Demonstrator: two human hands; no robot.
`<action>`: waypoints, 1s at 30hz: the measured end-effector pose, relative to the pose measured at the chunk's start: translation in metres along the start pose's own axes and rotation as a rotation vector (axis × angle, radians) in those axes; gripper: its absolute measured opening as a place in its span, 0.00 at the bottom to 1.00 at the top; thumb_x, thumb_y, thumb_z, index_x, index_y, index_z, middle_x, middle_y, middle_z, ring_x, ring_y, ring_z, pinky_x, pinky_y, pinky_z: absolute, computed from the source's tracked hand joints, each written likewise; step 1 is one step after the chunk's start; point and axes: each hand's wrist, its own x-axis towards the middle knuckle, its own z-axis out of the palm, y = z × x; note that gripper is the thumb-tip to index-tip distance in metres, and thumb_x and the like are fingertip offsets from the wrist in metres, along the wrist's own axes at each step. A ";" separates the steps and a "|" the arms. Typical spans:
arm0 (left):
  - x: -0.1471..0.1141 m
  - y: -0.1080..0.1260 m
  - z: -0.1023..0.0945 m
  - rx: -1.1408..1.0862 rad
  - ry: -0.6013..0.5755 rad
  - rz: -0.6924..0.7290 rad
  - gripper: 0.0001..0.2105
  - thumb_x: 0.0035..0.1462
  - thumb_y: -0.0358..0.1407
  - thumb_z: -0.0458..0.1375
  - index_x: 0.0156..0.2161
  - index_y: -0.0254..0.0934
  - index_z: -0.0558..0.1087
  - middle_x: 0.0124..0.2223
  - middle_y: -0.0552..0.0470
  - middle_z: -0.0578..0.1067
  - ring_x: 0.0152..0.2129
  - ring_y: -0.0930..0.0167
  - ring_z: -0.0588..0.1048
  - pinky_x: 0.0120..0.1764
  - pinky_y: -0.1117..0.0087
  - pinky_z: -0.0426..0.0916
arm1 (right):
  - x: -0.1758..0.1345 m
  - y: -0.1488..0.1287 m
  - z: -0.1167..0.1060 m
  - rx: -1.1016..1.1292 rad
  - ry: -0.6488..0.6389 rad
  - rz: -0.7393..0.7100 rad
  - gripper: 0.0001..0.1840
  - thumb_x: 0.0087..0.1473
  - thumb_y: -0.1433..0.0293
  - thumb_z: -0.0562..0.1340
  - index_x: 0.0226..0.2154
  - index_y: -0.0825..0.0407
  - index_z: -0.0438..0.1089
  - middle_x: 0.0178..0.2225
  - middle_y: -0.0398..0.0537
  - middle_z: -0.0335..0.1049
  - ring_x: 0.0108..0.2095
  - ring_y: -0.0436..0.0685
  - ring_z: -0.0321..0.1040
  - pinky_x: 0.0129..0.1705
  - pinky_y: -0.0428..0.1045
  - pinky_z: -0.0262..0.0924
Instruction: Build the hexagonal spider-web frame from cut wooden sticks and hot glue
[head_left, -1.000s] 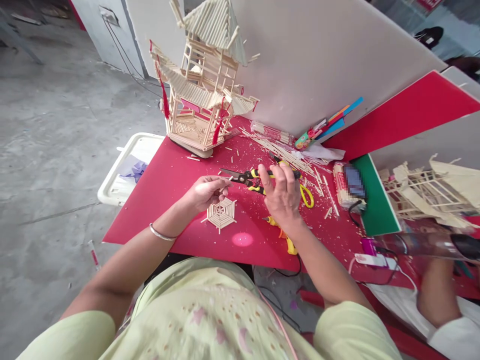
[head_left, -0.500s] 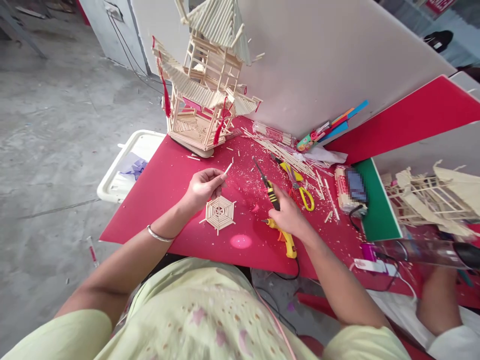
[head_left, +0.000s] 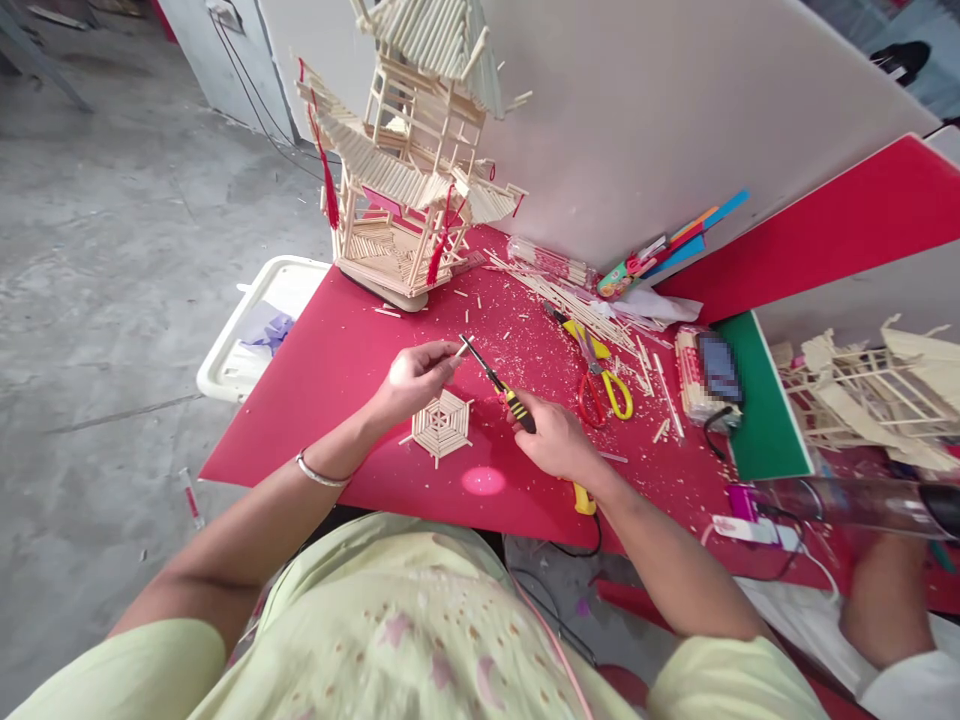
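Note:
My left hand (head_left: 416,382) pinches a short wooden stick (head_left: 464,348) between thumb and fingers. Closed around a black-and-yellow handle, my right hand (head_left: 553,437) holds a slim file (head_left: 486,366), its dark metal blade reaching up and left. The blade's tip meets or overlaps the stick's free end; exact contact is too small to tell. Just below my left hand lies a hexagonal web-shaped panel of sticks (head_left: 441,426). A yellow hot glue gun (head_left: 584,499) lies under my right hand and wrist, which hide most of it.
A stick-built pagoda (head_left: 397,180) with red tassels stands at the back left. Scissors (head_left: 616,392), loose sticks (head_left: 577,308) and scraps lie right of centre on the red table (head_left: 300,400). Beyond them is a phone (head_left: 718,366). Another person's arm (head_left: 889,600) shows at the right.
My right hand has moved left and slightly down, bringing the file's tip to the stick. It now covers more of the glue gun. My left hand has shifted slightly right.

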 end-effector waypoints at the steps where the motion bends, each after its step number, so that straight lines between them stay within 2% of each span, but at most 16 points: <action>1: 0.000 0.001 -0.001 0.003 -0.014 -0.007 0.15 0.54 0.41 0.69 0.42 0.33 0.81 0.22 0.57 0.68 0.16 0.79 0.62 0.19 0.77 0.56 | 0.000 0.002 0.002 0.069 -0.029 0.012 0.21 0.48 0.73 0.60 0.46 0.47 0.74 0.38 0.46 0.80 0.39 0.60 0.75 0.41 0.50 0.65; 3: 0.000 0.002 -0.002 -0.005 -0.022 -0.021 0.14 0.54 0.41 0.69 0.42 0.32 0.82 0.21 0.57 0.67 0.16 0.78 0.63 0.19 0.77 0.56 | 0.000 0.005 0.006 0.287 -0.131 0.041 0.17 0.44 0.72 0.61 0.40 0.49 0.73 0.37 0.45 0.79 0.38 0.59 0.75 0.40 0.50 0.66; 5: 0.001 0.002 -0.003 -0.016 -0.021 -0.041 0.14 0.53 0.40 0.69 0.41 0.32 0.82 0.20 0.56 0.68 0.15 0.78 0.62 0.19 0.76 0.56 | 0.000 0.005 0.007 0.514 -0.225 0.089 0.18 0.39 0.72 0.62 0.38 0.50 0.72 0.36 0.45 0.78 0.37 0.58 0.75 0.39 0.50 0.67; 9: 0.006 0.000 -0.007 -0.070 -0.013 -0.051 0.13 0.50 0.41 0.70 0.35 0.32 0.81 0.19 0.57 0.68 0.13 0.79 0.62 0.17 0.76 0.56 | -0.003 -0.001 0.001 0.806 -0.352 0.148 0.29 0.33 0.72 0.61 0.44 0.53 0.74 0.38 0.49 0.79 0.37 0.60 0.76 0.35 0.50 0.67; 11: 0.008 0.000 -0.008 -0.111 -0.021 -0.044 0.15 0.49 0.43 0.72 0.33 0.32 0.79 0.20 0.56 0.69 0.13 0.78 0.64 0.17 0.76 0.56 | 0.001 0.000 -0.007 0.826 -0.360 0.109 0.33 0.34 0.71 0.60 0.48 0.55 0.74 0.39 0.52 0.79 0.38 0.61 0.77 0.34 0.50 0.68; 13: 0.008 -0.001 -0.008 -0.139 -0.049 -0.052 0.18 0.48 0.46 0.73 0.34 0.31 0.78 0.22 0.54 0.72 0.13 0.76 0.68 0.16 0.76 0.57 | 0.011 0.006 -0.014 0.604 -0.277 0.102 0.30 0.38 0.71 0.59 0.47 0.54 0.75 0.39 0.52 0.80 0.40 0.61 0.78 0.36 0.50 0.69; 15: 0.008 -0.001 -0.007 -0.144 -0.081 -0.068 0.20 0.48 0.48 0.73 0.35 0.32 0.78 0.25 0.51 0.75 0.15 0.74 0.72 0.16 0.75 0.59 | 0.028 0.018 -0.019 0.222 -0.152 0.167 0.22 0.43 0.71 0.60 0.43 0.53 0.77 0.38 0.53 0.80 0.40 0.62 0.78 0.39 0.52 0.69; 17: 0.008 -0.002 -0.006 -0.131 -0.106 -0.074 0.21 0.50 0.50 0.72 0.37 0.32 0.77 0.28 0.48 0.78 0.18 0.73 0.75 0.17 0.75 0.60 | 0.047 0.031 -0.020 0.004 -0.046 0.244 0.19 0.47 0.70 0.61 0.43 0.54 0.76 0.39 0.58 0.80 0.42 0.68 0.77 0.44 0.59 0.69; 20: 0.007 -0.004 -0.005 -0.103 -0.128 -0.064 0.22 0.52 0.50 0.71 0.40 0.32 0.77 0.30 0.46 0.80 0.21 0.73 0.77 0.20 0.76 0.63 | 0.069 0.041 -0.015 -0.127 0.065 0.302 0.24 0.51 0.67 0.63 0.52 0.55 0.73 0.48 0.68 0.77 0.52 0.77 0.73 0.53 0.68 0.63; 23: 0.007 -0.005 -0.006 -0.079 -0.101 -0.059 0.22 0.52 0.50 0.71 0.40 0.31 0.78 0.30 0.46 0.81 0.21 0.74 0.75 0.21 0.77 0.63 | 0.073 0.042 -0.012 -0.286 0.185 0.266 0.36 0.56 0.56 0.65 0.62 0.58 0.66 0.58 0.73 0.70 0.60 0.78 0.65 0.59 0.67 0.61; 25: 0.006 -0.005 -0.007 -0.095 -0.072 -0.058 0.19 0.53 0.48 0.71 0.39 0.33 0.77 0.30 0.47 0.81 0.19 0.75 0.74 0.20 0.77 0.61 | 0.069 0.046 -0.016 -0.361 0.242 0.140 0.40 0.59 0.47 0.62 0.64 0.56 0.64 0.62 0.69 0.67 0.63 0.74 0.62 0.61 0.64 0.60; 27: 0.007 -0.006 -0.007 -0.117 -0.068 -0.054 0.17 0.55 0.47 0.69 0.40 0.34 0.76 0.31 0.48 0.81 0.13 0.79 0.66 0.16 0.76 0.55 | 0.064 0.057 -0.026 -0.358 0.287 0.058 0.37 0.65 0.45 0.55 0.65 0.52 0.65 0.63 0.62 0.67 0.63 0.70 0.63 0.62 0.60 0.61; 28: 0.007 -0.007 -0.007 -0.116 -0.077 -0.052 0.17 0.56 0.46 0.69 0.41 0.34 0.77 0.31 0.48 0.81 0.12 0.80 0.64 0.15 0.76 0.54 | 0.061 0.066 -0.033 -0.352 0.310 0.084 0.35 0.67 0.47 0.51 0.65 0.51 0.64 0.63 0.60 0.68 0.62 0.68 0.65 0.61 0.60 0.61; 30: 0.007 -0.008 -0.005 -0.123 -0.081 -0.049 0.17 0.56 0.45 0.69 0.43 0.35 0.77 0.31 0.48 0.81 0.12 0.79 0.64 0.16 0.75 0.55 | 0.056 0.088 -0.047 -0.375 0.318 0.274 0.33 0.69 0.52 0.51 0.68 0.52 0.61 0.59 0.62 0.71 0.57 0.68 0.70 0.59 0.62 0.62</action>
